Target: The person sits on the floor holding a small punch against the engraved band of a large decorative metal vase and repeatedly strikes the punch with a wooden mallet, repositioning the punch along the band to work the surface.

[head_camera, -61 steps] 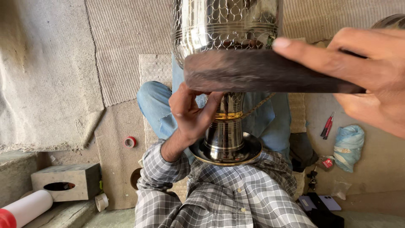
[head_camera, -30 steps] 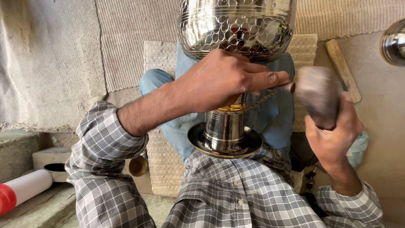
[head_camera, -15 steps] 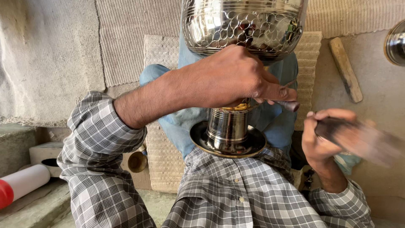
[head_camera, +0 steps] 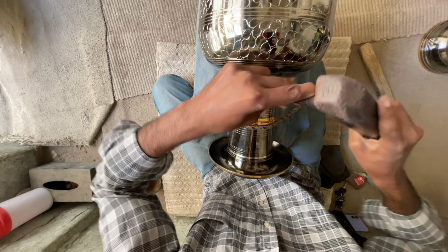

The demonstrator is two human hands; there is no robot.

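Two hands work on one tall polished metal vessel (head_camera: 266, 32), which stands on its flared base (head_camera: 251, 161) against the person's lap, between the crossed legs in blue jeans (head_camera: 172, 93). Its bulbous upper body is embossed with a scale pattern and mirror-bright, so it looks rigid, fairly heavy and slippery to bare skin; thin sheet metal of this kind would likely dent under a hard blow. The narrow neck with its brass-coloured band (head_camera: 265, 122) seems the surest place to take hold, and the left hand (head_camera: 238, 100) is there, fingers (head_camera: 284, 93) wrapped close under the bowl, pinching what looks like a thin rod or wire. The right hand (head_camera: 385, 140) holds a dark wooden block (head_camera: 345, 102), fingers closed round its far end, the near end just beside the left fingertips. Whether the vessel holds anything cannot be told; its top is out of view. On the floor nearby lie woven mats (head_camera: 177, 60), a hollow concrete block (head_camera: 63, 179) with nothing visible in its opening, and a white and red roll (head_camera: 23, 210).
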